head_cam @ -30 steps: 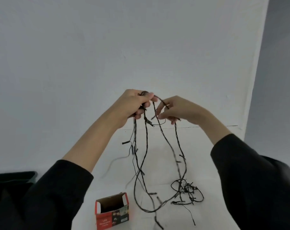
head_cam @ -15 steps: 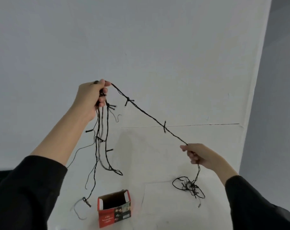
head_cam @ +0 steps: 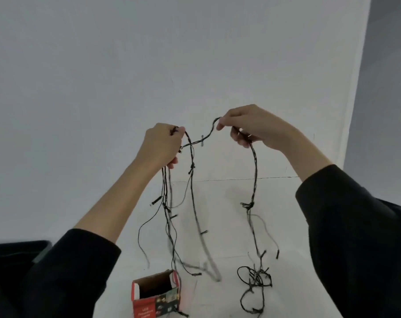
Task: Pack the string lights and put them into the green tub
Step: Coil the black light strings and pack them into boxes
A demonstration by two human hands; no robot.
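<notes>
Gripped in both raised hands, the lights [head_cam: 255,175] hang over a white table [head_cam: 224,214]. Far left, the tub [head_cam: 22,245] shows only a dark rim, its inside hidden. The left hand [head_cam: 162,148] clasps several gathered loops; an open box [head_cam: 149,304] stands below. The right hand [head_cam: 252,127] pinches the next stretch, which trails into a loose tangle [head_cam: 256,278] on the table. Coiling looks partway; boxing and tubbing remain.

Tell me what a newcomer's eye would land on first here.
The black string lights draped between two raised hands at centre: the left hand grips a bunch of hanging loops, the right hand pinches the strand. Below, its tangled end lies on the white table, right of an open red box at the bottom edge.
</notes>
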